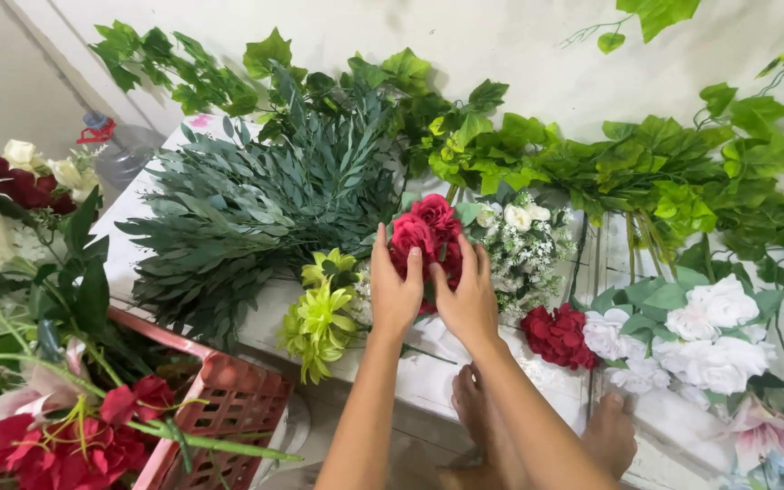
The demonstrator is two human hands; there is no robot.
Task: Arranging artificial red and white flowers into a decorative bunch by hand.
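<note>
A bunch of dark red artificial roses (428,229) lies on a white table (428,367) among other fake flowers. My left hand (395,289) rests on its left side, thumb against a bloom. My right hand (466,295) presses on the right side of the same bunch. Both hands cup the roses between them. Just left of my left hand sit lime-green flowers (321,315). A spray of small white blossoms (524,243) lies right of the roses.
Grey-green leafy sprays (247,209) cover the table's left. Bright green ivy garlands (610,163) run along the back wall. White roses (705,331) and a red carnation cluster (557,334) lie right. A red plastic crate (224,404) with flowers stands lower left. My bare feet (546,426) show below.
</note>
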